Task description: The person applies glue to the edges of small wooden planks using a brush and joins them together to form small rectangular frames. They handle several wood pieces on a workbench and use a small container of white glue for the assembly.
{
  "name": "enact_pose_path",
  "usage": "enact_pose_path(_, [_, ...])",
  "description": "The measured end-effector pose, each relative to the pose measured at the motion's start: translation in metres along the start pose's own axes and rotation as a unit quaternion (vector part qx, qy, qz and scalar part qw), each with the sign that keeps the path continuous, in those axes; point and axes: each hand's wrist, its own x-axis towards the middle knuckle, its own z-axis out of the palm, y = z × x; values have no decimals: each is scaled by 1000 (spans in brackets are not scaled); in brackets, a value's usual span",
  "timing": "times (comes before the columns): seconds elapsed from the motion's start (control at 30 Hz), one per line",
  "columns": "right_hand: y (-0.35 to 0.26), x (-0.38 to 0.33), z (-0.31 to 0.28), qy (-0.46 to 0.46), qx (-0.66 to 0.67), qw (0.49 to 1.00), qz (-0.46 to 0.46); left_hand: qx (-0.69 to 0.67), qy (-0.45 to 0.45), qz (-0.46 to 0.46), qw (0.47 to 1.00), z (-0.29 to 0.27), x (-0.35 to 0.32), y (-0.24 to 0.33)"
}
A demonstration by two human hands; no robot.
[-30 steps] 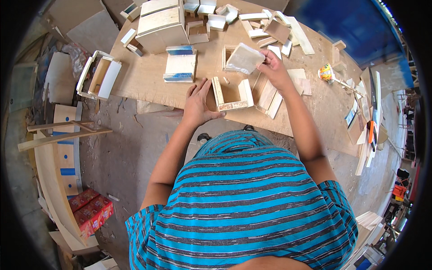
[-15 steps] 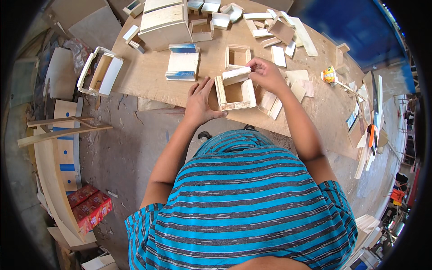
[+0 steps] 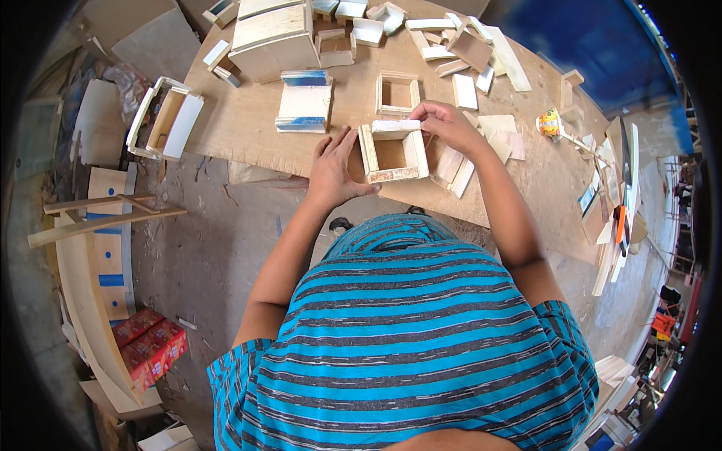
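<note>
A small square wooden frame (image 3: 393,175) lies near the table's front edge, its inside open to view. Along its far side sits a white-faced wood piece (image 3: 396,126). My right hand (image 3: 451,129) is closed at the right end of this piece, fingertips at the frame's far right corner; the thumb is partly hidden. On the other side, my left hand (image 3: 335,169) lies with fingers stretched out beside the frame's left wall. Its thumb reaches to the near left corner. A second wooden frame (image 3: 398,92) lies just beyond.
A white and blue wood piece (image 3: 304,101) lies left of the frames. Farther back stands a large wooden box (image 3: 274,49). Scrap pieces (image 3: 466,92) are heaped at the back right, and a yellow cup (image 3: 550,122) stands at the right. An orange-handled tool (image 3: 621,222) lies among offcuts.
The white-faced piece has swung from a slant, raised at its right end, to lie level along the frame's far side. My right hand has come slightly down with it. My left hand stays put.
</note>
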Motion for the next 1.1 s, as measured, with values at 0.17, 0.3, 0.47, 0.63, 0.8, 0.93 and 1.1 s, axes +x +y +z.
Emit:
enact_pose_path(0.17, [-19, -3, 2, -27, -6, 1000, 8, 1, 0, -2, 1000, 2, 0, -2])
enact_pose_path(0.3, [-17, 1, -2, -47, -36, 998, -31, -7, 1, 3, 1000, -1, 1, 1])
enact_pose_path(0.47, [-20, 8, -6, -67, -108, 990, -59, -9, 6, 1, 1000, -2, 0, 2])
enact_pose_path(0.63, [-22, 10, 3, -54, -153, 986, -40, -8, 4, -3, 1000, -3, 0, 4])
enact_pose_path(0.8, [-24, 15, 5, -62, -205, 975, -62, 0, 4, 0, 1000, 1, 0, -1])
enact_pose_path(0.93, [-44, 12, 8, -72, -281, 955, -57, 6, 1, -3, 1000, 2, 0, -3])
enact_pose_path(1.1, [-56, 10, 25, -32, -408, 898, -164, -1, 9, 11, 1000, 0, 0, -1])
